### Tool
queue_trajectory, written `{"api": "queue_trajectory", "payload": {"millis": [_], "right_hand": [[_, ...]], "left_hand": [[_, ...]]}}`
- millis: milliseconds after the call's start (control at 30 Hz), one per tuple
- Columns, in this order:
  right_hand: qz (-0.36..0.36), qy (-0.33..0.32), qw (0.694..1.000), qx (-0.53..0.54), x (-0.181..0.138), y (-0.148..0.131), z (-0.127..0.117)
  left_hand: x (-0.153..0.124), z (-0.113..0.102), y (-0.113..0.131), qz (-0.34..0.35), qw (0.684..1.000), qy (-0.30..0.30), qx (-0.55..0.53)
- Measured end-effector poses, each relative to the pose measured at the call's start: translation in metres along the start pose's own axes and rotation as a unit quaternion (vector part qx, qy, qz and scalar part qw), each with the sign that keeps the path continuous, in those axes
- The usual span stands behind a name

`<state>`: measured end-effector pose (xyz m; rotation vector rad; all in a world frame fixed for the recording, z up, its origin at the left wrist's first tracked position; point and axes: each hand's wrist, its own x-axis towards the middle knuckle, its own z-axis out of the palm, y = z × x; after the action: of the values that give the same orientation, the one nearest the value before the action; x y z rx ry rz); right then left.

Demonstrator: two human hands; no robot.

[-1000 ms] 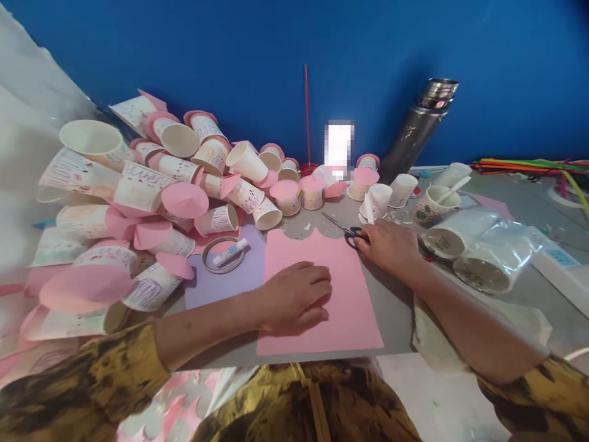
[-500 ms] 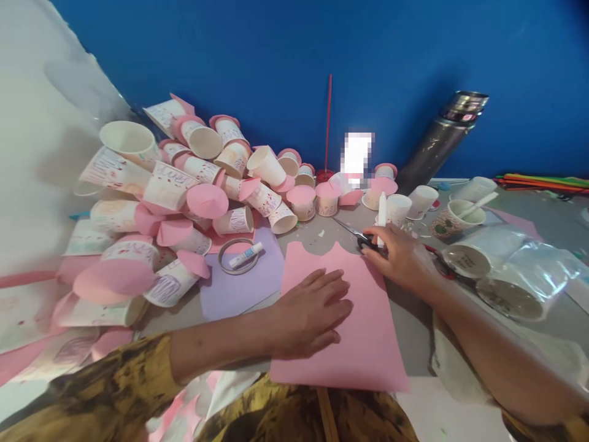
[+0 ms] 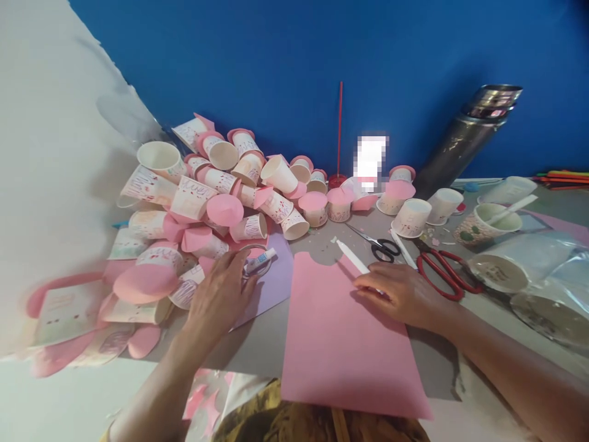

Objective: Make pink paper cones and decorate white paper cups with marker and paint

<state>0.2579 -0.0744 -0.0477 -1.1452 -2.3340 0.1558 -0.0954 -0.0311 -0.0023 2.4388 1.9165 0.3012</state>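
Observation:
My right hand (image 3: pixel 401 294) lies on the upper right part of a pink paper sheet (image 3: pixel 340 350) and pinches a thin white pen (image 3: pixel 352 256) that points up and left. My left hand (image 3: pixel 221 296) stretches out to the left of the sheet, its fingers apart. The fingertips touch a tape ring (image 3: pixel 254 253) with a small glue tube (image 3: pixel 260 260) lying across it, on a purple sheet (image 3: pixel 276 285). Nothing is gripped in the left hand. Black scissors (image 3: pixel 383 245) lie just beyond my right hand.
A heap of decorated paper cups with pink lids (image 3: pixel 207 209) fills the left and back of the grey table (image 3: pixel 262 350). Red scissors (image 3: pixel 442 270), more cups (image 3: pixel 411 216), bagged cup stacks (image 3: pixel 529 270) and a steel flask (image 3: pixel 469 138) stand on the right. A blue wall rises behind.
My left hand left the pink sheet and moved left to the tape ring. My right hand came off the black scissors and now holds the white pen on the sheet. The view shifted left.

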Motion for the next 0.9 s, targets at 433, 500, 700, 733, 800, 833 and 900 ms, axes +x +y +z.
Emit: {"api": "queue_trajectory", "payload": {"millis": [433,500,700,733,800,833,900], "right_hand": [[-0.008,-0.019,0.999,-0.035,0.003,0.000,-0.009],[0.003,-0.023,0.999,-0.040,0.001,0.001,-0.007],[0.005,-0.034,0.999,-0.039,0.001,0.003,-0.006],[0.004,-0.037,0.998,-0.041,0.001,0.003,-0.006],[0.010,-0.045,0.998,-0.044,0.001,0.002,-0.008],[0.015,-0.049,0.998,-0.045,0.001,0.002,-0.008],[0.021,-0.061,0.997,-0.046,0.000,0.003,-0.008]], "left_hand": [[0.028,0.010,0.013,-0.013,0.998,-0.058,0.003],[0.031,0.009,0.014,0.001,0.999,-0.034,-0.042],[0.037,0.002,0.026,-0.072,0.980,-0.027,-0.184],[0.039,0.003,0.029,-0.087,0.975,-0.026,-0.205],[0.043,0.004,0.032,-0.102,0.962,-0.018,-0.255],[0.043,0.005,0.033,-0.105,0.952,-0.015,-0.286],[0.043,0.006,0.033,-0.107,0.928,-0.029,-0.357]]}}
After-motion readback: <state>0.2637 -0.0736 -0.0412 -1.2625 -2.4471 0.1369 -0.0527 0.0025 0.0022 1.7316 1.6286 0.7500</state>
